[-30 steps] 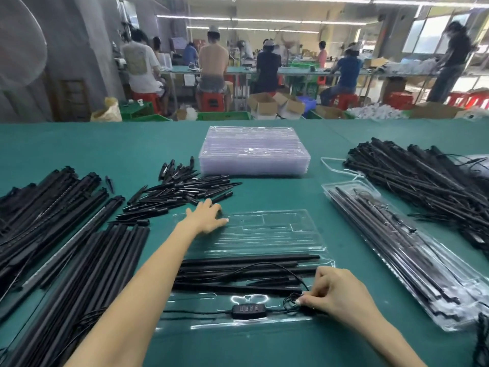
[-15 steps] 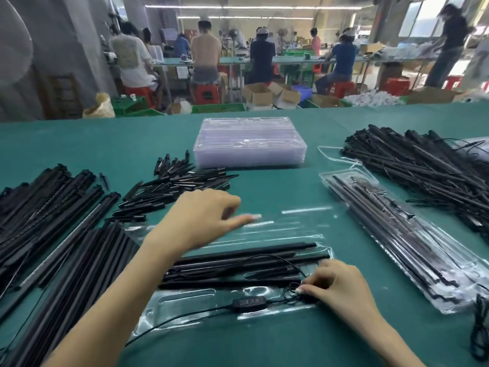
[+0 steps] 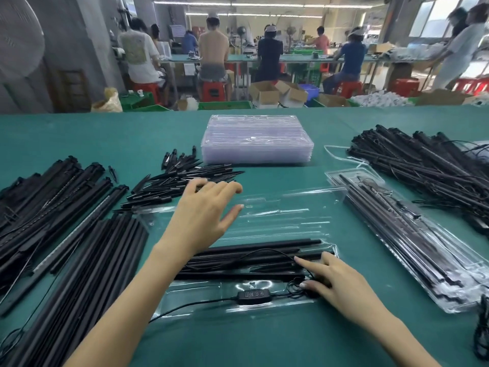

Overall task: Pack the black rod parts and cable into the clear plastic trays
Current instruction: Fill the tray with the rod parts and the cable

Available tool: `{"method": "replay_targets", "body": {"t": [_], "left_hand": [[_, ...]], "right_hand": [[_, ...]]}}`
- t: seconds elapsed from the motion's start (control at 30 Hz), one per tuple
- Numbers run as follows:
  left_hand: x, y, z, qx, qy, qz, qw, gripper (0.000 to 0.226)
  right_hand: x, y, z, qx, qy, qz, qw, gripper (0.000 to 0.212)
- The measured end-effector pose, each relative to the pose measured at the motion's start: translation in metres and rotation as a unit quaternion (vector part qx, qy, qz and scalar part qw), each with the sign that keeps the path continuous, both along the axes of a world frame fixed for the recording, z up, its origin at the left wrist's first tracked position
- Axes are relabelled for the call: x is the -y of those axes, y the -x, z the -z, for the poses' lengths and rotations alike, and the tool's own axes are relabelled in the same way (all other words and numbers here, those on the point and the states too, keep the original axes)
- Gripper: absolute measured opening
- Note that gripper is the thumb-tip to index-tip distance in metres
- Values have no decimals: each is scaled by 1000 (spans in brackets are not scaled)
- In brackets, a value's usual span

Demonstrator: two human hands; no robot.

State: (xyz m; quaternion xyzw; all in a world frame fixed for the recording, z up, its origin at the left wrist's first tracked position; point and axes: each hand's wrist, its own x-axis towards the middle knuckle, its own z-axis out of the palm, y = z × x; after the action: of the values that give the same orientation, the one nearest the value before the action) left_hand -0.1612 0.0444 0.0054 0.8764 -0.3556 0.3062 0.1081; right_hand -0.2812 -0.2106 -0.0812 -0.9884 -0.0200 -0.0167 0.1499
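Nearest, the right hand (image 3: 341, 284) is pressing the thin black cable (image 3: 296, 287), coiled glossy wire with a small black inline controller (image 3: 254, 294), into the near channel of the open clear plastic clamshell tray (image 3: 277, 223), fingers extended flat. Ideally it is keeping the coil down while the lid is folding over. Beyond, slim matte black rods (image 3: 254, 258) are lying in the moulded grooves. Farther, the left hand (image 3: 203, 215), spread wide and holding nothing, is apparently hovering over the flimsy transparent lid half.
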Motion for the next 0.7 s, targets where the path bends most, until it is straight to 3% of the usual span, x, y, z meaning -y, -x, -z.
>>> {"method": "replay_targets", "body": {"t": [0.07,0.17,0.27,0.33,0.4,0.5,0.7], "left_hand": [[-3,3,8,31,-3,-23,999,39],[-7,6,21,-8,-3,-19,1000,52],[-10,9,43,-120,-57,-20,991,59],[-9,16,67,-227,-110,3,968,55],[-7,26,89,-274,-144,26,950,53],[-3,34,101,-277,-151,38,948,50],[-3,34,100,-303,-151,72,938,43]], "right_hand": [[-1,1,2,9,-28,-3,1000,46],[-3,3,4,16,-45,2,999,44],[-5,5,4,23,-66,14,997,47],[-5,6,4,28,-83,18,996,59],[-5,8,5,41,-90,13,995,69],[-6,8,5,57,-90,10,994,71],[-8,8,8,103,-21,-20,994,55]]}}
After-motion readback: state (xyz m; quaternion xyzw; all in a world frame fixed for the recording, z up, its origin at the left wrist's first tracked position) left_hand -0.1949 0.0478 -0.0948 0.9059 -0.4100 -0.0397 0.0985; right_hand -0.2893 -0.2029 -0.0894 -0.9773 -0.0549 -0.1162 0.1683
